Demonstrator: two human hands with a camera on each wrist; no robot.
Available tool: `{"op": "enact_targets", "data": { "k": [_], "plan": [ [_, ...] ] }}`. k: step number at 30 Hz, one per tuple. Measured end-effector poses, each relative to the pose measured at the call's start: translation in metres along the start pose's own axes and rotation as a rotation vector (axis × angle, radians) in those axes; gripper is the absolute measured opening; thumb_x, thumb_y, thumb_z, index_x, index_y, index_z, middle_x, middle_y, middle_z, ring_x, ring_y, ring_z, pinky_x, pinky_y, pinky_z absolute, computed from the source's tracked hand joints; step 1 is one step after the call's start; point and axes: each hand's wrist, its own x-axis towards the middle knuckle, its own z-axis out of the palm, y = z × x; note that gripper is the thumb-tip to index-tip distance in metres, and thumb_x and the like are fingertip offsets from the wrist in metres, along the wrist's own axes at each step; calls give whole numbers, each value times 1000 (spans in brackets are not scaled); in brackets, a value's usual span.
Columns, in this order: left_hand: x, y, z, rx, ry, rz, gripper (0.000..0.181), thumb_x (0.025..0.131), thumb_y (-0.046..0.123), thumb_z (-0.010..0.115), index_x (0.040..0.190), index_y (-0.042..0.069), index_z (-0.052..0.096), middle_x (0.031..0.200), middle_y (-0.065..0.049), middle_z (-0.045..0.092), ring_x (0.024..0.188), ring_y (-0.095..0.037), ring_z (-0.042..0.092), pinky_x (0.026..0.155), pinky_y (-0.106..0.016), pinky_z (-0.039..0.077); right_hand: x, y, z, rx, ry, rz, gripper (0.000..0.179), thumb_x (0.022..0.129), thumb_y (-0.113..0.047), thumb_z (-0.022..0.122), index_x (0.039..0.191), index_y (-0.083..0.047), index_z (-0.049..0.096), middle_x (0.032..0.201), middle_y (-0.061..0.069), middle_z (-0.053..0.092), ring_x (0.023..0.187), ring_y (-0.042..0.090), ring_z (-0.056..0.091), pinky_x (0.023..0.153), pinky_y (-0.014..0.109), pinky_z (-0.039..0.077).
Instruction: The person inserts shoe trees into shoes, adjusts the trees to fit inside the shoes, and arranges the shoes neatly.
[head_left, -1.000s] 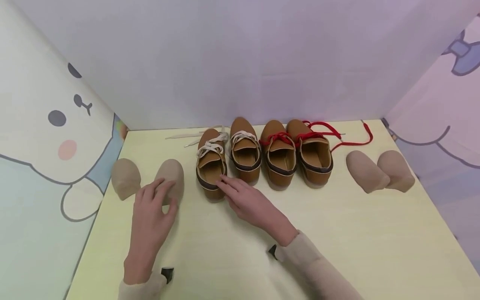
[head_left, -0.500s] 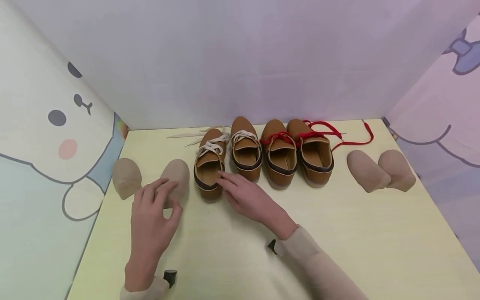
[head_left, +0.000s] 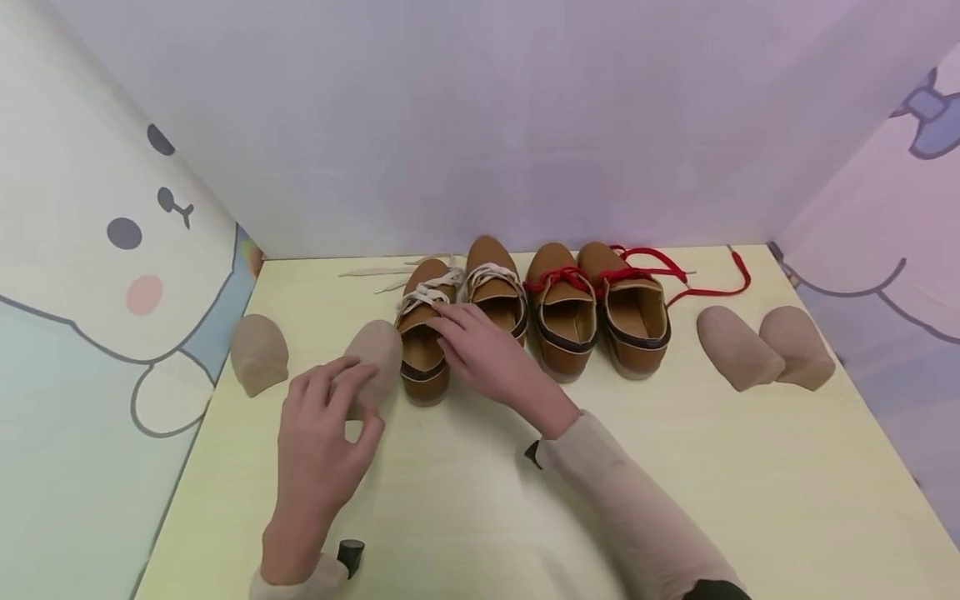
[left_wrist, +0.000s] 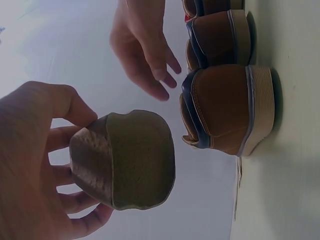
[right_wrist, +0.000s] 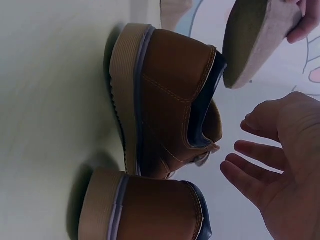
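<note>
My left hand (head_left: 322, 446) grips a beige toe-shaped shoe insert (head_left: 384, 346) between thumb and fingers, raised above the table. In the left wrist view the insert's (left_wrist: 142, 160) wide end faces the camera. Just right of it stands a brown shoe (head_left: 426, 390) with white laces and a dark collar. Over this shoe's opening and tongue hovers my right hand (head_left: 487, 354), its fingers loosely bent around nothing. The right wrist view has the insert (right_wrist: 252, 42) close beside the shoe's (right_wrist: 170, 75) heel collar, with the right fingertips a little away from the tongue.
A second white-laced shoe (head_left: 487, 250) and two red-laced shoes (head_left: 564, 358) (head_left: 637, 358) line up rightward along the back wall. One insert (head_left: 258, 350) lies at the left edge of the table (head_left: 465, 517); two more inserts (head_left: 735, 346) (head_left: 798, 346) lie at the right, overlapping.
My left hand has carried the insert rightward to the side of the white-laced shoe. My right hand has moved from the shoe's collar up over its tongue and laces.
</note>
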Motion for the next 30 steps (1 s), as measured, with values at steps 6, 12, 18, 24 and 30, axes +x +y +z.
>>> {"op": "enact_targets", "data": {
  "k": [6,12,18,24,30],
  "plan": [
    [2,7,-1,-11,-12,12,37,87,13,56,120,8,73,127,-17,67,111,-43,58,90,-52,48,19,5,4,-41,-55,17,34,107,-17,57,139,-10,63,153,12,57,142,29,52,113,39,49],
    [3,14,2,-33,10,30,38,84,10,62,120,12,74,127,-14,68,109,-39,60,85,-52,50,28,10,9,-52,-103,47,32,107,-19,60,137,-10,64,152,12,57,142,29,52,113,39,49],
    [4,14,4,-35,9,63,38,85,12,58,119,12,74,125,-14,69,110,-39,60,81,-50,51,33,13,15,-75,-72,35,25,106,-23,62,127,-11,67,142,9,62,132,27,55,102,37,54],
    [8,17,6,-35,-5,79,36,87,14,55,117,13,75,123,-15,69,110,-38,60,83,-51,51,36,13,19,-88,-28,56,16,106,-26,62,112,-13,69,127,5,65,120,25,57,92,34,57],
    [11,18,9,-20,-10,101,35,88,16,55,116,14,76,121,-15,69,110,-39,62,83,-51,52,39,13,20,-29,-40,121,12,105,-25,63,104,-14,67,122,4,65,115,24,58,95,34,54]
  ]
}}
